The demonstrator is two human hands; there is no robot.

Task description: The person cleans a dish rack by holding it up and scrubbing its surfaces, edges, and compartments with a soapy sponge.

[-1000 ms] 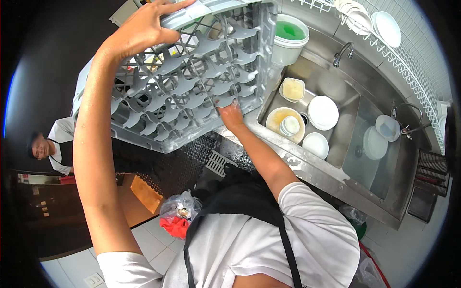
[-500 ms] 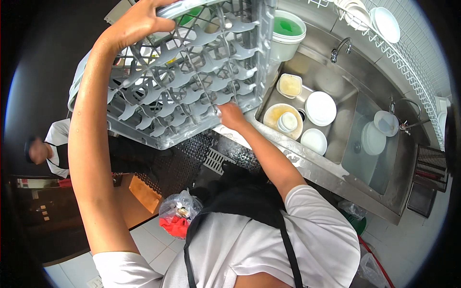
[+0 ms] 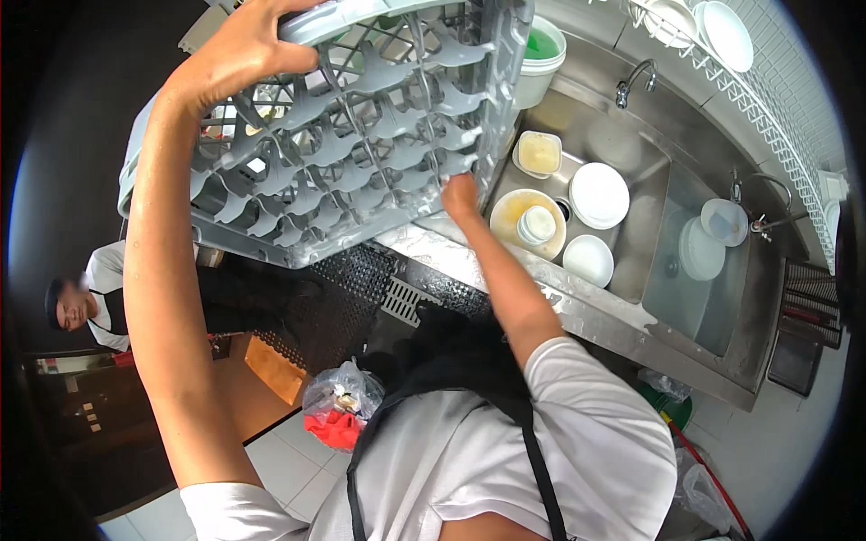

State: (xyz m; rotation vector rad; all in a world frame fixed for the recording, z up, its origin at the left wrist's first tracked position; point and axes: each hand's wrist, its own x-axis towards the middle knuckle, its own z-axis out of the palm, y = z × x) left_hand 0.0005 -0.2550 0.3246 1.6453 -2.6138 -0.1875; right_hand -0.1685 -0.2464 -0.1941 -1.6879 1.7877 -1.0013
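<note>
A large grey plastic dishwasher rack, wet, with rows of pegs over a lattice base, stands tilted up in front of me, its pegs toward me. My left hand is closed over its upper rim, thumb on the near side. Low on the rack's right side, my right hand presses against the pegs with curled fingers. What those fingers hold, if anything, is hidden.
To the right is a steel double sink with white plates, a yellowish bowl and water in one basin. A green-filled bucket stands behind. A wire shelf holds dishes. Another person is at left; a rubbish bag lies below.
My right hand has moved right and slightly up along the rack's lower edge. The rack has shifted slightly, its lower corner rising, with my left hand still on the rim.
</note>
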